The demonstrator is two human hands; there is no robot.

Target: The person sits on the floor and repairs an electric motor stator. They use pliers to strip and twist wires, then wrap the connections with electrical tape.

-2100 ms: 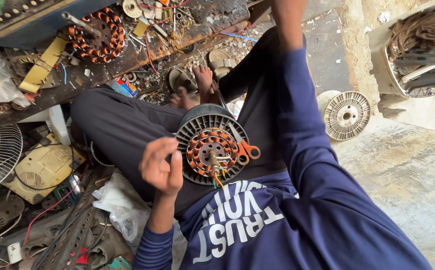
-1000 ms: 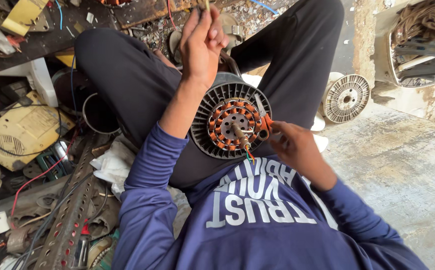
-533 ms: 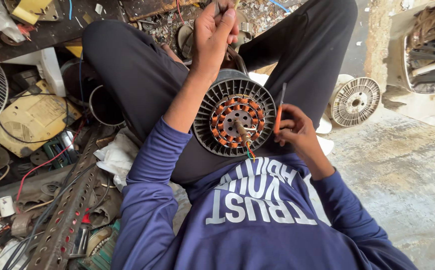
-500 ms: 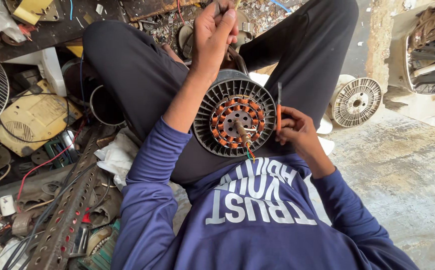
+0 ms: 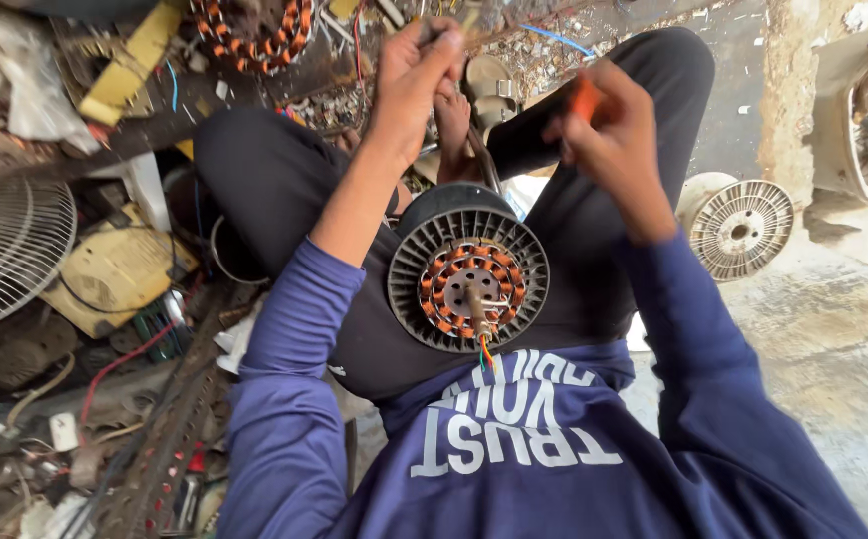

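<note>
A round fan motor [image 5: 469, 284] with a dark finned housing and copper windings rests on my lap, coloured wires [image 5: 484, 351] trailing from its shaft. My left hand [image 5: 416, 72] is raised above it, fingers pinched on something thin and blurred, perhaps a strand. My right hand [image 5: 609, 125] is raised beside it, closed on orange-handled scissors [image 5: 584, 98], whose blades are hidden. Neither hand touches the motor.
A wire fan guard [image 5: 5, 250] and a yellow housing [image 5: 120, 269] lie at the left among scrap and cables. Another wound stator [image 5: 254, 30] sits at the top. A white finned disc [image 5: 743, 228] stands on the concrete floor at the right.
My right hand took the orange scissors off the motor and has lifted them from beside it toward my left hand. My left hand stays raised and pinched.
</note>
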